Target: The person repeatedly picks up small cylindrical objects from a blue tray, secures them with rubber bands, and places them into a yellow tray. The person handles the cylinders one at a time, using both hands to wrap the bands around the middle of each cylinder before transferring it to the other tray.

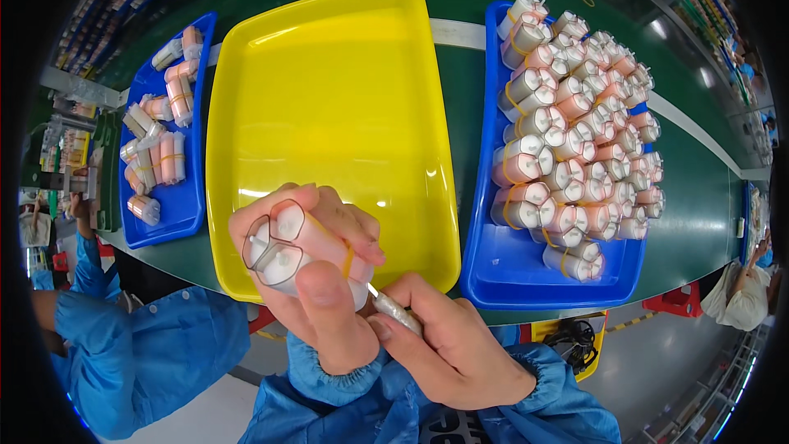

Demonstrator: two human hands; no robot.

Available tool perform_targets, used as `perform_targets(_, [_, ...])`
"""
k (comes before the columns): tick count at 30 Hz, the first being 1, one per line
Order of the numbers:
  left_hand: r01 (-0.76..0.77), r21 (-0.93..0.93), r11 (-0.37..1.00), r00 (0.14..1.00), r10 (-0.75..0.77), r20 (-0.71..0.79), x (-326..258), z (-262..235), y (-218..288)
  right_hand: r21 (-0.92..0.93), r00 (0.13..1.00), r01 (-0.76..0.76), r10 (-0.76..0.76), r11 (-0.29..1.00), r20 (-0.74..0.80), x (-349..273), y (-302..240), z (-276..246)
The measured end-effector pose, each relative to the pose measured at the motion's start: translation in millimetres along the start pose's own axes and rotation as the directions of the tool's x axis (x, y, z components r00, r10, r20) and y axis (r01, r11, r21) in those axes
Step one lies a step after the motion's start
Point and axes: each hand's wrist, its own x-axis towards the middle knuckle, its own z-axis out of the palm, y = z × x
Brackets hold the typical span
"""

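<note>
While L hand (327, 312) holds tubes (320, 240), R hand (450, 347) has sm. tool (398, 313).

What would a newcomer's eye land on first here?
Probably the big yellow tray in the middle of the green table. To its right, banded bundles crowd a blue tray. Nearest the camera, the left hand grips a similar bundle, the right hand a thin tool.

The head-worn fisheye view looks down from close above the hands (460, 355) and across the yellow tray (329, 99).
</note>
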Motion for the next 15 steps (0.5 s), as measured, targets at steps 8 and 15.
perform_targets(8, [0.121,-0.322,0.939,0.991,-0.134,-0.021,1.1,4.9,3.8,-0.069,1.000,0.029,-0.029,0.997,0.007,1.3,3.1,0.9])
perform_targets(15, [0.115,-0.250,0.961,0.987,-0.140,-0.083,0.2,3.0,4.3,-0.059,0.999,-0.032,0.033,0.998,0.012,2.6,3.3,1.5])
